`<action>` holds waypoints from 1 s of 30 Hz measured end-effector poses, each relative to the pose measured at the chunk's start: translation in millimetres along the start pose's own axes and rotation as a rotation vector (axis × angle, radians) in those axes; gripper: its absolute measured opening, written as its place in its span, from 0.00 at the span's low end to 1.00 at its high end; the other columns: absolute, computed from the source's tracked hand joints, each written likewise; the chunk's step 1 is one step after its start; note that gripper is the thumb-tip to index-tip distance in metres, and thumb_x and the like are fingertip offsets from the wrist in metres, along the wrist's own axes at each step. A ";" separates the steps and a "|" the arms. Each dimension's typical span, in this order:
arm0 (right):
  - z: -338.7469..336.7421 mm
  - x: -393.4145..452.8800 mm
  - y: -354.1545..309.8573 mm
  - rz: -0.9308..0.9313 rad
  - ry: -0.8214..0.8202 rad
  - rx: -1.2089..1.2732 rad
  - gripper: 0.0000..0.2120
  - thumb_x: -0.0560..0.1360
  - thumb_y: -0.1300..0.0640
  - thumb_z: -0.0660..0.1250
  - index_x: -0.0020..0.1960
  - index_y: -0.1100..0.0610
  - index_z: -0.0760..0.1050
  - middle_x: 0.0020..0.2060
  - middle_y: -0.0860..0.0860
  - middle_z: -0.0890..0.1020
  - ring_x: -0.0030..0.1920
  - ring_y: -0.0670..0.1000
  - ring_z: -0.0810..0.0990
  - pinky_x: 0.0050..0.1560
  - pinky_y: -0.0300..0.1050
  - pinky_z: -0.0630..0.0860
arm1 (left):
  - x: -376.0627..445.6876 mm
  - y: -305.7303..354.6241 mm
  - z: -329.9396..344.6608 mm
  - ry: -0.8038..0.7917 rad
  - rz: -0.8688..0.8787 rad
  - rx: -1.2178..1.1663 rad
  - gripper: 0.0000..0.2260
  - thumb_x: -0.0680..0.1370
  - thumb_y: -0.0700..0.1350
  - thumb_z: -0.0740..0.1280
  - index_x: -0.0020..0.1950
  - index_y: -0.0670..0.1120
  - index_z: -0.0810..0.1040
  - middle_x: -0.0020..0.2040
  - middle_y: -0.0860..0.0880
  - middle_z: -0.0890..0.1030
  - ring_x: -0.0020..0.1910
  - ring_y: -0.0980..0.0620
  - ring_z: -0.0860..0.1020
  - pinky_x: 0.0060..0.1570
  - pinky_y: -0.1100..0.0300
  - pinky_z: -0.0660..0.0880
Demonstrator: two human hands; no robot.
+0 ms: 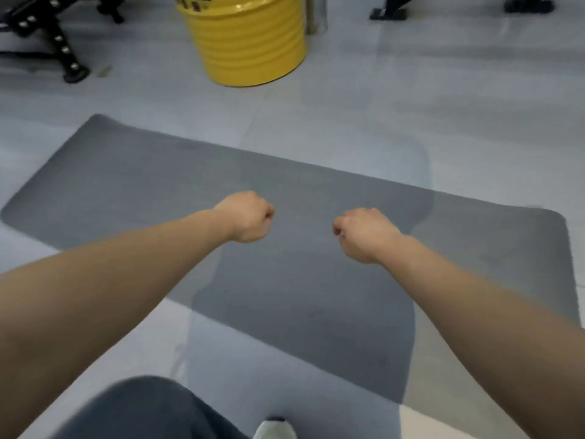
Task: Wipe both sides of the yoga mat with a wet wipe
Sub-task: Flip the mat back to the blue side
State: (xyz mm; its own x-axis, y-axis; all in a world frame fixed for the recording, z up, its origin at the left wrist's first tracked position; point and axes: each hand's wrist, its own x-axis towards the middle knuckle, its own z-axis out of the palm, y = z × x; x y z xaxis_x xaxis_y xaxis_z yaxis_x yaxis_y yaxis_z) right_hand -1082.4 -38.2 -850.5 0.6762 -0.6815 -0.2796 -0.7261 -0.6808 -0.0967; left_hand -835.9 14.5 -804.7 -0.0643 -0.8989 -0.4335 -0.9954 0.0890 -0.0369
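A dark grey yoga mat (158, 188) lies flat on the pale floor, running from far left to near right. Both my arms reach out above its middle. My left hand (248, 217) is curled into a fist over the mat, and no object shows in it. My right hand (364, 234) is also curled, knuckles up, a short way to the right of the left one. No wet wipe is visible in either hand or on the mat. The image is somewhat blurred.
A yellow ribbed drum (250, 39) stands on the floor beyond the mat. Black exercise equipment (57, 39) sits at the far left, and black equipment feet (389, 11) at the far right. My trouser leg (142, 410) and shoe (275, 429) are at the bottom.
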 end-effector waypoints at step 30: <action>111.7 212.4 -333.6 0.326 -0.209 -0.063 0.23 0.75 0.44 0.62 0.65 0.53 0.67 0.60 0.54 0.71 0.64 0.58 0.67 0.65 0.53 0.62 | 64.2 -343.7 222.7 0.009 0.470 0.265 0.32 0.76 0.70 0.62 0.68 0.48 0.64 0.60 0.45 0.80 0.61 0.41 0.78 0.54 0.52 0.73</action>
State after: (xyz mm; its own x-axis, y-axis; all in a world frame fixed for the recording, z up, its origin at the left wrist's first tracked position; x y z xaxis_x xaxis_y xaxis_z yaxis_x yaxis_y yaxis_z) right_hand -710.5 74.1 -984.3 0.3667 -0.7996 -0.4755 -0.8850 -0.4574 0.0866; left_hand -481.9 21.8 -1020.4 -0.5004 -0.7393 -0.4506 -0.8068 0.5870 -0.0670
